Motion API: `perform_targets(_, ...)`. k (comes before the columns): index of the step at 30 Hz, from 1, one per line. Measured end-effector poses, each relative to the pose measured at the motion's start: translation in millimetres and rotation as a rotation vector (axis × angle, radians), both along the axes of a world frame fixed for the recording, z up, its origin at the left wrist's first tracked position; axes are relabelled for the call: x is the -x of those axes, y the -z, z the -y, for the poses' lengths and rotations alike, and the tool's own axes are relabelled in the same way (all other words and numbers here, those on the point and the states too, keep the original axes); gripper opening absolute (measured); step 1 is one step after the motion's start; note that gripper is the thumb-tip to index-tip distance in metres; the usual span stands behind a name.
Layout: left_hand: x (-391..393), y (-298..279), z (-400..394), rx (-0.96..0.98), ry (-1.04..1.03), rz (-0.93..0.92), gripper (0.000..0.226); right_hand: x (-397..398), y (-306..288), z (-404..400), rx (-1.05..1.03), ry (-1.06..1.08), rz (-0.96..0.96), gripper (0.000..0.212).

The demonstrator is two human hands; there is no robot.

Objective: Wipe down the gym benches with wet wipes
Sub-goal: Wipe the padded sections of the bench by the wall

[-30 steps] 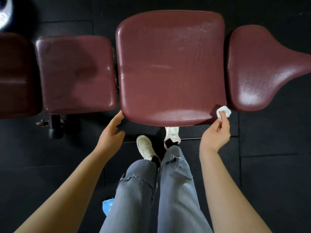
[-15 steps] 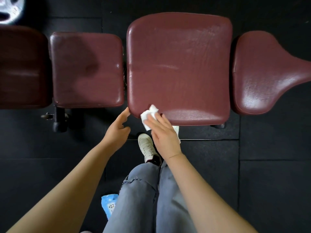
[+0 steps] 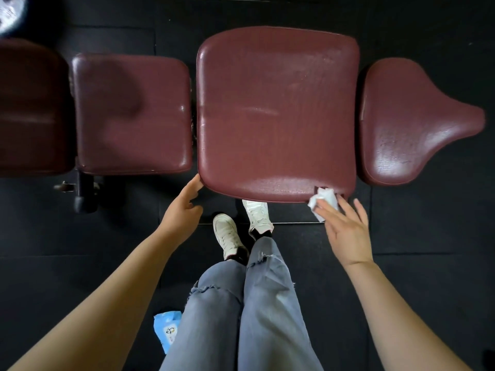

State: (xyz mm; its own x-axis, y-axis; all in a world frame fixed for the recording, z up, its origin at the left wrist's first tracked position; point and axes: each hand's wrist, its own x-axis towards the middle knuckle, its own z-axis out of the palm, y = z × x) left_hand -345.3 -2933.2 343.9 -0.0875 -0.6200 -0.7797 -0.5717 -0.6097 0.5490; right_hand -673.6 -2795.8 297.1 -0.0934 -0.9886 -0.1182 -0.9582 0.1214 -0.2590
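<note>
The floor [image 3: 428, 277] was black and made of big rubber mats. A long dark red bench [image 3: 276, 111] stood across it, made of soft pads set side by side. The biggest pad was in the middle, a smaller square pad [image 3: 134, 113] sat just to its left, and a pad shaped like a bike seat [image 3: 401, 124] sat just to its right. A person stood at the near side of the bench in grey jeans [image 3: 241, 303] and white shoes [image 3: 227, 234]. The right hand [image 3: 347, 231] was at the near right corner of the big pad. Its fingers [image 3: 359, 210] were straight and spread out, and they pressed a crumpled white wet wipe [image 3: 322, 200] against the pad's front edge. The wipe was touching the edge, partly under the fingertips. The left hand [image 3: 184, 207] was at the near left corner of the same pad. Its fingers were loosely bent and its fingertips touched the corner, but it held nothing. A blue pack of wipes [image 3: 166, 330] lay on the floor beside the person's left leg. A silver round thing [image 3: 10, 14] showed at the top left corner, too blurry to tell what it was.
</note>
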Motion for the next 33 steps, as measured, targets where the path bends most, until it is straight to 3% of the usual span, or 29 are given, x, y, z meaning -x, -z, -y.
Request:
perform_targets(2,-1,0,2,-0.006,0.001,0.003,0.088,-8,-4,-7,-0.045,0.201,0.078,0.039)
perform_targets(5,-1,-1,5,-0.012,0.004,0.005,0.082,-28,-22,7,-0.041,0.577,0.373,0.042)
perform_targets(7,-3,-2,6,-0.023,0.003,0.010,0.076,-41,-34,32,-0.015,0.662,0.511,0.041)
perform_targets(11,-10,1,9,0.015,-0.040,0.004,0.072,-77,-44,100,-0.032,0.518,0.690,0.029)
perform_targets(15,-7,3,16,0.072,-0.172,0.012,0.065,-130,-43,163,-0.212,0.084,0.813,0.025)
perform_targets(19,-3,1,20,0.111,-0.258,0.006,0.062,-156,-17,198,-0.141,-0.482,0.573,0.014)
perform_targets(23,1,-3,25,0.128,-0.333,0.012,0.062,-147,5,215,-0.025,-0.712,0.378,0.017)
perform_targets(27,8,-2,28,0.111,-0.336,-0.008,0.062,-144,13,252,0.175,-1.136,0.144,0.006)
perform_targets(29,11,0,27,0.092,-0.309,-0.025,0.063,-152,12,297,0.246,-1.164,0.041,0.011)
perform_targets(31,14,3,28,0.081,-0.286,-0.024,0.063,-163,3,355,0.308,-1.103,-0.227,0.023)
perform_targets(33,16,6,30,0.077,-0.273,-0.012,0.063,-159,-5,405,0.309,-0.805,-0.385,0.031)
